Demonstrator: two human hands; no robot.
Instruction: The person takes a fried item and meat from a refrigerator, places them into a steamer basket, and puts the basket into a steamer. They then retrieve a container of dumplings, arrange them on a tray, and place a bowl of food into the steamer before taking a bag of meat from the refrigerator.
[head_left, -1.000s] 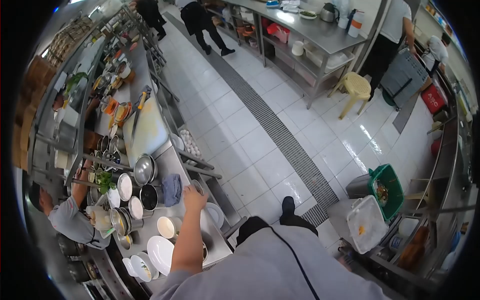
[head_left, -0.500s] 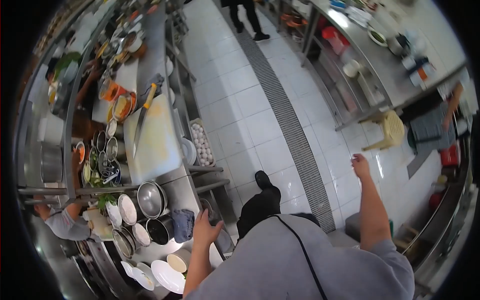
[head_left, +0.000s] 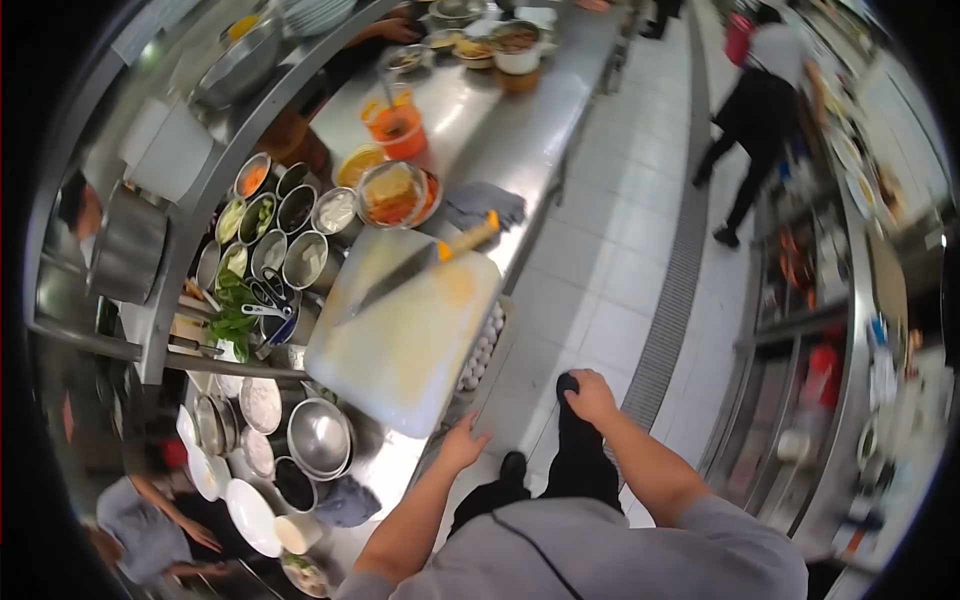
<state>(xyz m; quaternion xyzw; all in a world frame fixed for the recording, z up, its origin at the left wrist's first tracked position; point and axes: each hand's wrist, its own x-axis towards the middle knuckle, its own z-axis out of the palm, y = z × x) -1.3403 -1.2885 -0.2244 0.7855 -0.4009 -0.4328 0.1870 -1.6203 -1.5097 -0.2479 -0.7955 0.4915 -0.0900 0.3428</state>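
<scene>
By the edge of the counter, the left hand hangs, thumb spread from its fingers, just off the near corner of the board. Beyond those fingertips, the knife lies across the board's far part. The right hand is well apart from both; I cannot tell its fingers' spread.

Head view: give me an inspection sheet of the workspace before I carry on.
Surface: steel counter, shiny.
Job's things: yellow-stained cutting board; knife lying on it.
Clutter: nested steel bowls, ingredient containers, grey cloth by the board.
Grippers: left hand near the counter edge, contact unclear; right hand away from the counter; nothing seen in either.
Cables: black cord on the shirt, purpose unclear.
Surroundings: floor drain, co-worker standing near it.
</scene>
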